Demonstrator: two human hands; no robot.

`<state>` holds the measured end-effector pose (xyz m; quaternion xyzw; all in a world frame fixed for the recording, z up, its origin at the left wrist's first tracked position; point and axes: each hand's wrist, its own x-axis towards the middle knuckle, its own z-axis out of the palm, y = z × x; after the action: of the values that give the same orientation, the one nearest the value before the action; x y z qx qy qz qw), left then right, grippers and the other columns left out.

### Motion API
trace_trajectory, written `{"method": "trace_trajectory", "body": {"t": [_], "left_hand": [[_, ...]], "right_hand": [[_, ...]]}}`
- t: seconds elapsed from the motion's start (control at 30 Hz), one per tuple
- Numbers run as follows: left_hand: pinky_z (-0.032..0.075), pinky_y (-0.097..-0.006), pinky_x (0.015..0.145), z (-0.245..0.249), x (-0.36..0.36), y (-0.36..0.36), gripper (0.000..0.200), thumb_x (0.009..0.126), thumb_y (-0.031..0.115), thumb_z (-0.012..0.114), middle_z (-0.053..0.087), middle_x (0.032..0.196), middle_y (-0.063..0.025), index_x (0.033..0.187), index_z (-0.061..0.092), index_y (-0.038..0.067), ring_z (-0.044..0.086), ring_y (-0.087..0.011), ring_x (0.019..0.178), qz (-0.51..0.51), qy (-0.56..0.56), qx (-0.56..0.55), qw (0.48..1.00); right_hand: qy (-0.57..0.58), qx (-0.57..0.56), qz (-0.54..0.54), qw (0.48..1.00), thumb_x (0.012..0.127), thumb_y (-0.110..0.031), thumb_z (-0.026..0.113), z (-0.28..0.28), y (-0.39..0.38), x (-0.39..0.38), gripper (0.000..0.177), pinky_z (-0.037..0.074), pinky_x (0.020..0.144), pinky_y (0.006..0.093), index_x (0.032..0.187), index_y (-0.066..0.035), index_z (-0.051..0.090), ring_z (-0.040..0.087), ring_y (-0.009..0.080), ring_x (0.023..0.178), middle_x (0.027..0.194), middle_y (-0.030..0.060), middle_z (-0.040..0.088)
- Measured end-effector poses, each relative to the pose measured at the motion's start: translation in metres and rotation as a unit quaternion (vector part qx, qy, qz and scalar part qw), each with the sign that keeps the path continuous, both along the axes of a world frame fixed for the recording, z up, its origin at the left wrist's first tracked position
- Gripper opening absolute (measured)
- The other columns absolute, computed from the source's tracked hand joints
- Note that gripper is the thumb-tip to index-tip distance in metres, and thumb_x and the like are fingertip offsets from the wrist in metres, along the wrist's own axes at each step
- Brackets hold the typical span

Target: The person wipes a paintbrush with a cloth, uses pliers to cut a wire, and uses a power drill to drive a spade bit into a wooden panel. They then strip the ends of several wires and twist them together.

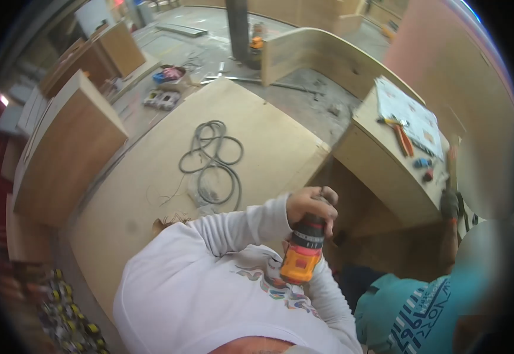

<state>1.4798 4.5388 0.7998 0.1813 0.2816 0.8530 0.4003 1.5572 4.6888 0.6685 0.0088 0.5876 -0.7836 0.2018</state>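
Before the white shirt (pixel 180 295), left fingers (pixel 323 210) curled round the drill (pixel 300 264); right hand hidden, its grasp impossible to tell.

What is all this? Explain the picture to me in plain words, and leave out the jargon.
There is no machine here, just a person in a white long-sleeved shirt with bare hands. The single picture comes from a camera worn on that person's head, looking forward and down; its lens bends straight edges.

The left hand grips the dark front end of an orange, red and black power drill. The right hand cannot be made out.

Ahead, a looped grey cable lies on a broad, pale wooden panel. To the right, orange-handled pliers lie on a pale wooden box. Another person, in a turquoise printed shirt, is beside it.
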Motion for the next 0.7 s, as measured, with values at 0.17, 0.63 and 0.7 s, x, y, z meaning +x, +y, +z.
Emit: {"method": "trace_trajectory", "body": {"t": [0.17,0.63,0.7], "left_hand": [[0.047,-0.0388,0.078,-0.024,-0.006,-0.056,0.069,0.071,0.02,0.067,0.053,0.092,-0.0116,0.126,0.028,0.003,0.058,-0.0227,0.082,-0.163,0.033,0.249,0.954],[0.042,-0.0288,0.056,0.002,0.013,-0.103,0.048,0.064,0.0,0.061,0.049,0.053,-0.0052,0.106,0.037,0.002,0.052,-0.0159,0.053,-0.115,0.014,-0.021,0.993],[0.043,-0.0286,0.055,0.005,0.015,-0.105,0.044,0.065,0.001,0.062,0.051,0.055,-0.006,0.102,0.038,0.002,0.051,-0.0159,0.052,-0.096,0.006,-0.068,0.993]], "right_hand": [[0.489,0.311,0.035,0.814,0.069,-0.015,0.067,0.055,-0.076,0.007,0.041,0.043,0.077,0.035,0.106,-0.007,0.053,0.054,0.0236,0.09,0.096,0.008,0.055],[0.206,0.135,-0.011,0.969,0.069,-0.017,0.065,0.021,-0.135,0.017,0.051,0.038,0.088,0.0343,0.115,-0.008,0.046,0.045,0.0234,0.107,0.113,0.0105,0.047],[0.214,0.126,-0.025,0.968,0.069,-0.017,0.065,0.02,-0.142,0.021,0.051,0.038,0.089,0.0342,0.116,-0.008,0.045,0.045,0.0233,0.109,0.114,0.0108,0.046]]}}
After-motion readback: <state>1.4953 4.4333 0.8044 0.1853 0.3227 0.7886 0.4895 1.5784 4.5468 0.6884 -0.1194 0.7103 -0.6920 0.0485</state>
